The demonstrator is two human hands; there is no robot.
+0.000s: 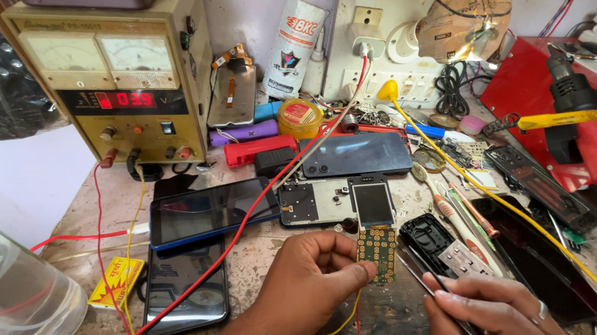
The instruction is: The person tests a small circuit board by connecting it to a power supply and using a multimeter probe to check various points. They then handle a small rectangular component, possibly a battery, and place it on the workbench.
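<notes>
In the head view, the left hand [305, 275] sits at about six o'clock of the bench, thumb and forefinger closed on the lower edge of a small phone circuit board [375, 251] whose keypad contacts face up and whose little display [373, 203] stands at its twelve o'clock end. The right hand [507, 326], at five o'clock, is curled shut around metal tweezers [447, 301], their tips aimed toward ten o'clock and ending just beside the board's right edge. The board looks light, thin and stiff, yet fragile: best gripped by its bare edges, off the contact pads and the glass. At the board's three o'clock lies a black phone housing [426, 236]; at its eleven o'clock, a grey back frame [313, 202] and a dark smartphone [356, 154]. A blue-edged phone [208, 213] lies at nine o'clock, crossed by a red wire [232, 238]. A bench power supply [111, 89] stands at ten o'clock of the scene, a red hot-air gun [583, 134] at two o'clock
</notes>
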